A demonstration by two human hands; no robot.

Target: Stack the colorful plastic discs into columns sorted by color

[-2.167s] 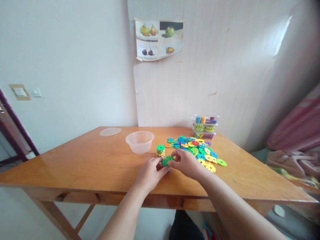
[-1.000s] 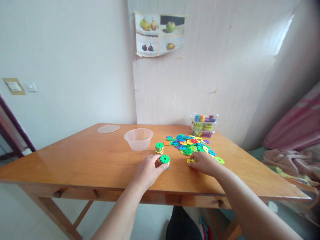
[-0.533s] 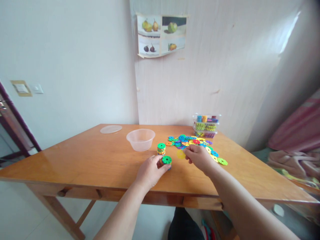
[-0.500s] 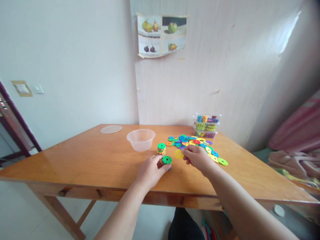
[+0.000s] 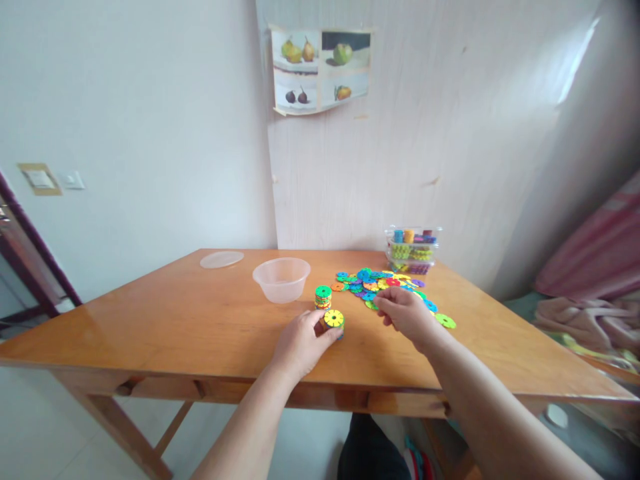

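Note:
My left hand [image 5: 301,341] curls its thumb and fingers around a short stack of slotted plastic discs [image 5: 334,320], topped by a yellow one. Just behind it stands a second stack [image 5: 323,293] with a green disc on top. My right hand [image 5: 404,311] hovers at the near edge of a loose pile of coloured discs [image 5: 367,283], fingers bent together and no disc showing between them. A lime disc [image 5: 371,305] lies by its fingertips; whether they touch it I cannot tell. Part of the pile is hidden behind this hand.
A clear plastic bowl [image 5: 281,280] stands left of the stacks, and its flat lid [image 5: 222,259] lies farther back. Stacked clear boxes of coloured pieces [image 5: 413,251] stand at the back right of the wooden table [image 5: 200,327]. One light green disc [image 5: 445,321] lies to the right.
The yellow disc from my right hand now tops the stack in my left hand, covering the green one. My right hand has moved right, towards the pile. The left hand has stayed put.

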